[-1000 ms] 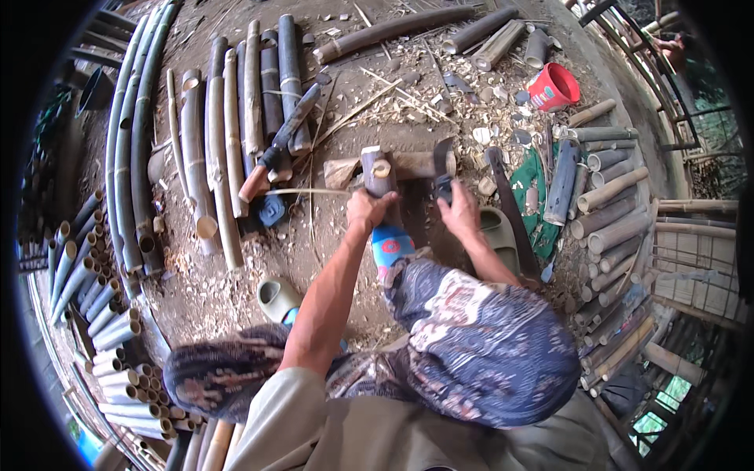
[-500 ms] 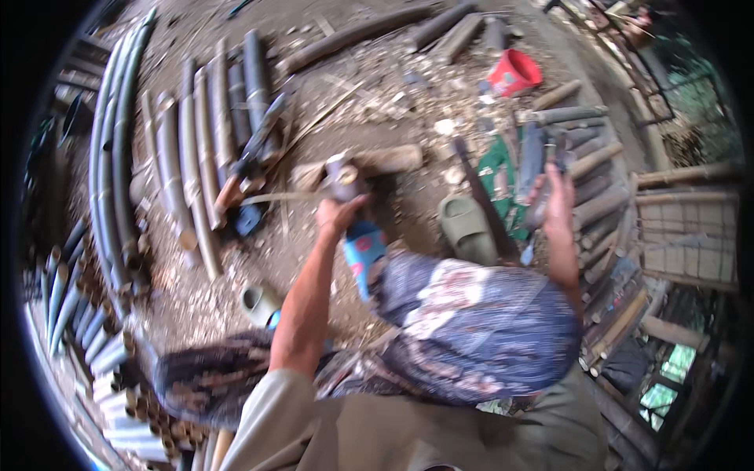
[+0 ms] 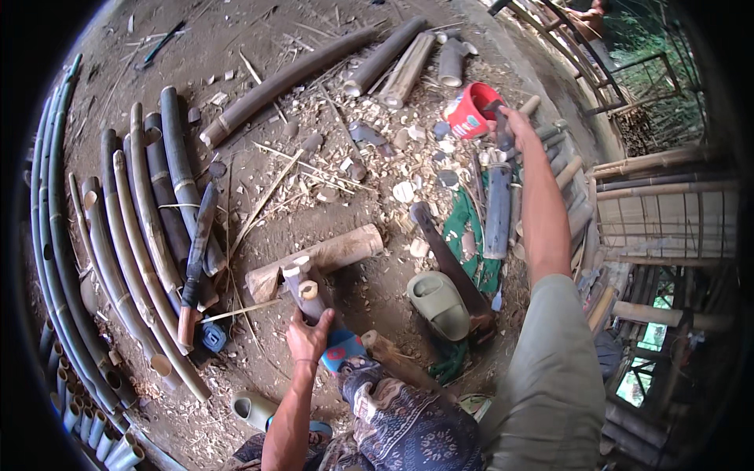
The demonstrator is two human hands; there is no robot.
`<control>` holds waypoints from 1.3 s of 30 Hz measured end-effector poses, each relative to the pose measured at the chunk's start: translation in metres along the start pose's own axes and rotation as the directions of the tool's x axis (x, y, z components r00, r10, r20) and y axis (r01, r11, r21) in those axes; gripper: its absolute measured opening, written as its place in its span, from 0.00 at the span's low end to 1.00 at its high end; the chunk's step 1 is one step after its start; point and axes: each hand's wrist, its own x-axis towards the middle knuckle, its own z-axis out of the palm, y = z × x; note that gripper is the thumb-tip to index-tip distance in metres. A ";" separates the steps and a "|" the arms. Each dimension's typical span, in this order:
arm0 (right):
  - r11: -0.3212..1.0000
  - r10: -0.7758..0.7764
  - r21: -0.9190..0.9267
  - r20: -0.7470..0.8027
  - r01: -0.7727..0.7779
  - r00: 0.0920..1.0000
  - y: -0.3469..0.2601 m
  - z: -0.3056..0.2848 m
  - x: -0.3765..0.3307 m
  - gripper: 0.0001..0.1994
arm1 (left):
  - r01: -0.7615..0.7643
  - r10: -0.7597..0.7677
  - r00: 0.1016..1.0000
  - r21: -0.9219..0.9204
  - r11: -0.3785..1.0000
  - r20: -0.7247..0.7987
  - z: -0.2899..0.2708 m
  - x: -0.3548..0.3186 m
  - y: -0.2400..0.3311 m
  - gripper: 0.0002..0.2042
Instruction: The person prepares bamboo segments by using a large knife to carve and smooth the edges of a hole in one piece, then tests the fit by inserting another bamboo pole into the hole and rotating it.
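My left hand (image 3: 308, 336) is closed round a short bamboo piece (image 3: 316, 302), its pale cut end facing up. The piece stands by my blue-covered foot (image 3: 342, 348) and close to a pale log (image 3: 330, 257) on the ground. At the far right, my right arm is stretched out to a red bucket (image 3: 469, 114) lying tilted among the chips. The right hand (image 3: 515, 129) is closed on a dark piece (image 3: 503, 129) at the bucket's rim; its exact kind cannot be made out.
Bamboo poles (image 3: 149, 220) lie in rows on the left, with a long knife (image 3: 196, 263) and a blue tape measure (image 3: 213, 336) beside them. A mallet-like wooden tool (image 3: 452, 267) and an olive slipper (image 3: 438, 306) lie right of centre. Another person (image 3: 585, 23) is at far upper right.
My right hand has moved away from me, from above the bamboo pieces at the right to the red bucket. My left hand still grips the bamboo piece. The view has shifted.
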 end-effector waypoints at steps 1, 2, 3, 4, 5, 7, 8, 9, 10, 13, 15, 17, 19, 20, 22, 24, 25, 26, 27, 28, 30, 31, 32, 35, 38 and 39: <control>0.999 0.018 -0.043 0.015 -0.018 1.000 0.003 -0.006 0.012 0.17 | 0.003 -0.003 1.000 0.003 1.000 0.023 0.000 -0.003 0.007 0.35; 0.995 0.053 -0.085 -0.040 -0.056 0.998 0.004 -0.002 0.021 0.16 | 0.003 -0.003 0.999 0.013 1.000 0.036 -0.005 -0.003 0.010 0.36; 0.988 0.112 -0.098 -0.040 -0.115 0.993 0.003 0.002 0.035 0.15 | 0.003 -0.004 0.999 0.019 1.000 0.047 -0.006 0.000 0.007 0.35; 0.978 0.169 -0.114 -0.043 -0.173 0.985 0.000 0.004 0.046 0.15 | 0.002 -0.004 0.998 0.041 0.999 0.058 -0.008 0.005 0.010 0.35; 0.971 0.206 -0.114 -0.026 -0.208 0.978 0.000 0.009 0.051 0.14 | 0.010 -0.014 0.998 0.068 0.998 0.065 -0.017 0.004 0.014 0.35; 0.960 0.264 -0.098 0.000 -0.262 0.965 -0.006 0.011 0.062 0.13 | 0.013 -0.027 0.995 0.140 0.990 0.094 -0.021 0.006 0.013 0.34; 0.958 0.282 -0.071 0.072 -0.277 0.957 -0.014 0.006 0.066 0.13 | 0.012 -0.033 0.993 0.189 0.982 0.109 -0.022 0.010 0.009 0.34; 0.983 0.174 -0.062 0.043 -0.171 0.984 -0.009 0.008 0.060 0.15 | 0.033 -0.065 0.991 0.259 0.965 0.116 -0.031 0.010 0.009 0.34; 0.991 0.101 0.070 0.149 -0.113 0.984 -0.009 0.005 0.050 0.14 | 0.036 -0.107 0.975 0.337 0.941 0.195 -0.038 0.008 0.014 0.36; 0.986 -0.052 0.160 0.058 0.042 0.997 -0.016 -0.051 -0.006 0.11 | -0.058 -0.013 0.966 0.265 0.962 0.258 -0.045 0.000 0.037 0.36; 0.972 -0.220 0.088 0.001 0.219 0.975 -0.001 0.042 -0.101 0.16 | -0.072 0.024 0.954 0.152 0.986 0.299 -0.073 -0.016 0.046 0.36; 0.923 -0.352 -0.067 0.249 0.379 0.902 0.012 0.079 -0.185 0.20 | 0.046 0.118 0.833 -0.279 0.959 0.540 -0.067 -0.021 0.041 0.38; 0.948 -0.104 -0.226 0.444 0.224 0.890 0.030 0.130 -0.255 0.27 | 0.250 0.252 0.704 -0.563 0.788 0.664 -0.053 -0.031 0.044 0.40; 0.897 -0.041 -0.340 0.571 0.281 0.820 0.042 0.143 -0.276 0.29 | 0.350 0.330 0.650 -0.655 0.670 0.685 -0.036 -0.037 0.039 0.42; 0.620 -0.007 -0.463 0.804 0.633 0.595 0.064 0.170 -0.303 0.32 | 0.531 0.419 0.599 -0.730 0.429 0.682 -0.010 -0.044 0.039 0.44; 0.359 -0.047 -0.348 0.920 0.866 0.390 0.085 0.186 -0.311 0.35 | 0.661 0.427 0.605 -0.723 0.199 0.671 0.007 -0.051 0.046 0.45; 0.245 0.003 -0.341 0.936 0.907 0.351 0.086 0.191 -0.314 0.35 | 0.694 0.425 0.612 -0.710 0.116 0.667 0.021 -0.051 0.043 0.46; 0.136 0.054 -0.308 0.951 0.942 0.303 0.088 0.198 -0.314 0.36 | 0.715 0.331 0.653 -0.699 0.028 0.681 0.031 -0.054 0.041 0.44; 0.081 0.035 -0.274 0.962 0.958 0.272 0.090 0.201 -0.314 0.34 | 0.716 0.270 0.675 -0.698 -0.013 0.687 0.029 -0.050 0.054 0.42; 0.024 0.018 -0.238 0.971 0.971 0.238 0.092 0.205 -0.314 0.33 | 0.713 0.208 0.692 -0.698 -0.055 0.691 0.027 -0.042 0.067 0.40; -0.066 0.035 -0.173 0.984 0.983 0.175 0.094 0.218 -0.306 0.30 | 0.736 0.143 0.675 -0.651 -0.185 0.724 0.034 -0.034 0.064 0.36; -0.113 0.065 -0.157 0.984 0.981 0.165 0.092 0.223 -0.302 0.28 | 0.733 0.131 0.674 -0.638 -0.236 0.727 0.037 -0.031 0.064 0.35; -0.163 0.098 -0.141 0.983 0.976 0.158 0.091 0.229 -0.299 0.25 | 0.729 0.124 0.672 -0.622 -0.287 0.730 0.040 -0.028 0.064 0.34; -0.263 0.123 -0.106 0.982 0.959 0.142 0.091 0.240 -0.295 0.18 | 0.715 0.075 0.666 -0.606 -0.348 0.743 0.042 -0.019 0.069 0.32; -0.320 0.195 -0.081 0.969 0.944 0.150 0.091 0.245 -0.297 0.16 | 0.670 -0.090 0.651 -0.626 -0.399 0.754 0.029 -0.008 0.094 0.30; -0.336 0.225 -0.069 0.963 0.939 0.151 0.091 0.246 -0.299 0.15 | 0.649 -0.173 0.634 -0.640 -0.411 0.754 0.022 -0.007 0.104 0.29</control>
